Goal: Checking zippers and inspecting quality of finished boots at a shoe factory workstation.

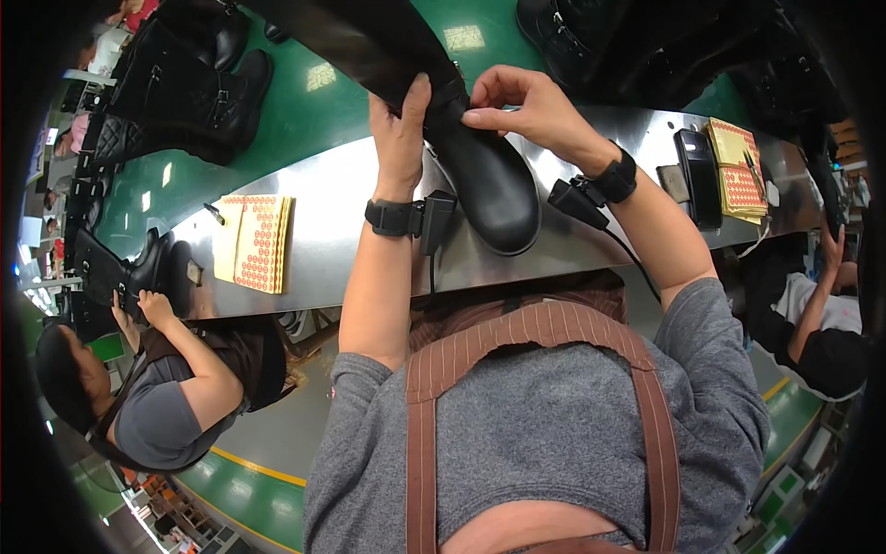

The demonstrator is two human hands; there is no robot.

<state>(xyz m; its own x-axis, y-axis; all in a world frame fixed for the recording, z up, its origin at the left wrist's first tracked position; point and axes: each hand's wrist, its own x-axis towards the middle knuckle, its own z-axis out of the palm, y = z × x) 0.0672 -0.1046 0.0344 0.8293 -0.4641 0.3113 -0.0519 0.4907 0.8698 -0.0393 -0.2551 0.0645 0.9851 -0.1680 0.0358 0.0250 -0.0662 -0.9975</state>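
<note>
A tall black boot (pixel 489 189) lies over the metal table, its rounded toe toward me and its shaft reaching away to the upper left. My left hand (pixel 400 138) grips it at the ankle, thumb up along the side. Across the ankle runs a black strap (pixel 448 96). My right hand (pixel 544 113) is closed at the strap's right side, thumb and curled fingers pinching at it; the exact spot between the fingertips is hard to make out. Dark bands with small boxes sit on both my wrists.
Stickered yellow pads lie on the metal table (pixel 323 198), one pad (pixel 254 242) at left, another (pixel 738 175) at right beside a black phone-like case (pixel 699 177). More black boots (pixel 198 102) stand on the green surface beyond. Co-workers (pixel 175 397) sit at either side.
</note>
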